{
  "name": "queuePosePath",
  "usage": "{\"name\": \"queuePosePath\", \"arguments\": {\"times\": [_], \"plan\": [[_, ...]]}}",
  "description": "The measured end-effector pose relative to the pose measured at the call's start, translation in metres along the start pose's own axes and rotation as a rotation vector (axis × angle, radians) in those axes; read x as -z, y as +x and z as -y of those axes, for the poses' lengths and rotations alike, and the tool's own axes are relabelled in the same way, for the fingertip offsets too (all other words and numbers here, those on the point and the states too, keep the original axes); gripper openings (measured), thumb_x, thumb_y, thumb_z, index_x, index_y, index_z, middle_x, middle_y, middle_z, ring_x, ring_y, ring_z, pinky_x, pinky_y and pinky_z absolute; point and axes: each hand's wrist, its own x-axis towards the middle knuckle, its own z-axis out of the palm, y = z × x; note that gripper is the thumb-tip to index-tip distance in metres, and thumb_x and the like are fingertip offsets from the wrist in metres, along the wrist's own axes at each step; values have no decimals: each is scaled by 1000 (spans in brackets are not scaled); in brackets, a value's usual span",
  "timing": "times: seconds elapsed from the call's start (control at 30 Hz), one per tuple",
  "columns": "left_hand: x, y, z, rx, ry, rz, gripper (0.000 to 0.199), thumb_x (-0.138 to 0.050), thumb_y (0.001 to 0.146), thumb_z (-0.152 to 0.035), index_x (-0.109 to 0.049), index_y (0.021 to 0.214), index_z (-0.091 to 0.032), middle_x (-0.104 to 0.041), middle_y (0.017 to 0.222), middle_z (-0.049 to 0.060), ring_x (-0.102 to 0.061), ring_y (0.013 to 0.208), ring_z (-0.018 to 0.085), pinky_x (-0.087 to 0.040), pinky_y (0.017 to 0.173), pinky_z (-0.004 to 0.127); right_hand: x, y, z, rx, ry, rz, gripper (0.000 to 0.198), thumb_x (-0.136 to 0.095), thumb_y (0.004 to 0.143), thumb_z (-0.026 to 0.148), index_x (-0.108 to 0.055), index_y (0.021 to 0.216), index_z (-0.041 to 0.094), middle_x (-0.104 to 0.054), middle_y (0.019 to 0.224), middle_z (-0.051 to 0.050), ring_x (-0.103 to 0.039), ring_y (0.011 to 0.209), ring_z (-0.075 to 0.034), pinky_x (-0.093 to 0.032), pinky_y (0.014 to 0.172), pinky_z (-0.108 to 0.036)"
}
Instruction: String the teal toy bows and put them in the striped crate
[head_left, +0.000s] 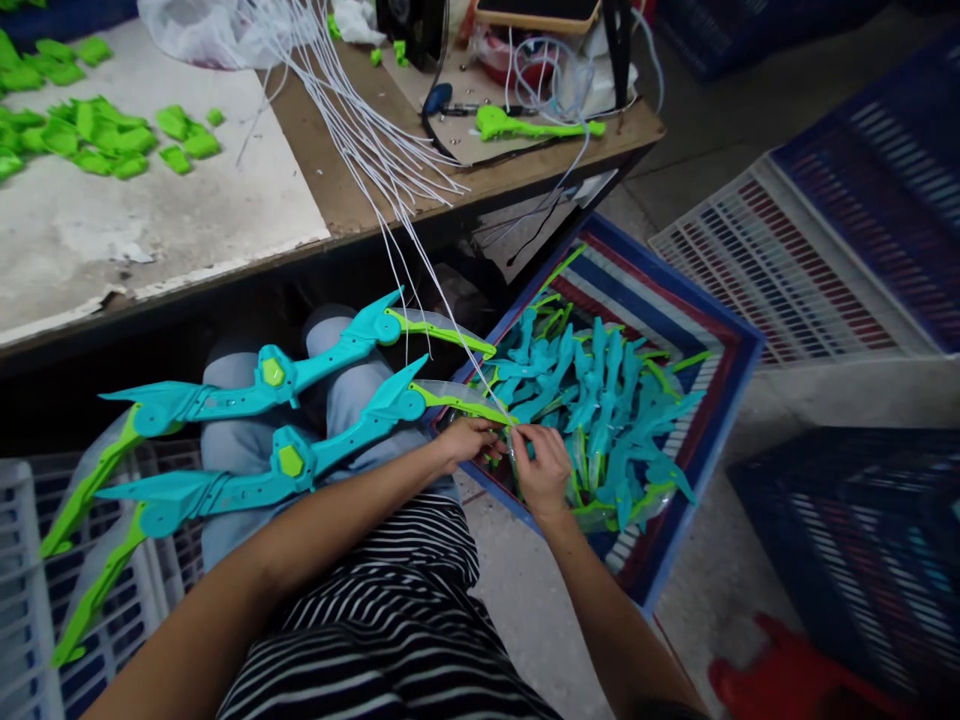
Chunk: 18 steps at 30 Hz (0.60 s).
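Two teal toy bows with green tips lie across my lap, the far toy bow (225,398) and the near toy bow (341,445). My left hand (471,442) is closed at the right green tip of the near one. Beside it, my right hand (541,466) pinches a thin white cord (450,310) at that same tip. The cord runs up to a bundle of white cords (352,130) hanging over the table edge. Exactly how the cord meets the tip is hidden by my fingers.
A blue-rimmed basket (724,330) full of similar bows stands to the right. On the table (225,205) lie green plastic pieces (97,130) and a green long-handled part (525,125). More crates (810,270) stand at right. A white rack (30,560) is at lower left.
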Motion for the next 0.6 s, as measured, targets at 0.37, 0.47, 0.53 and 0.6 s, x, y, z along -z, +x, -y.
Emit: {"name": "queuePosePath", "arguments": {"times": [0.37, 0.47, 0.53, 0.6], "plan": [[0, 25, 8, -43, -55, 43, 16, -66, 81, -22, -62, 73, -8, -61, 59, 1, -54, 50, 7, -42, 52, 18, -9, 4, -14, -584, 524, 30, 28, -66, 69, 49, -65, 72, 21, -68, 82, -4, -61, 77, -19, -49, 73, -34], [0, 23, 9, -22, -71, 80, 18, -69, 79, -25, -63, 78, -8, -63, 63, 3, -57, 54, 8, -45, 56, 20, -10, 3, -12, -681, 598, 47, 28, -70, 65, 48, -65, 72, 21, -69, 80, -3, -62, 75, -18, -49, 76, -35], [1, 22, 8, 1, -92, 132, 21, -72, 76, -27, -64, 79, -8, -64, 65, 3, -58, 56, 8, -46, 57, 20, -9, 2, -11, -695, 624, 33, 28, -73, 62, 47, -66, 70, 22, -69, 79, -3, -62, 77, -18, -49, 78, -36], [0, 19, 8, 17, -114, 181, 24, -73, 75, -30, -63, 80, -8, -64, 65, 3, -57, 56, 8, -45, 57, 20, -7, 1, -10, -724, 680, 4, 29, -76, 59, 47, -66, 69, 21, -68, 76, -2, -61, 73, -17, -49, 76, -35]]}}
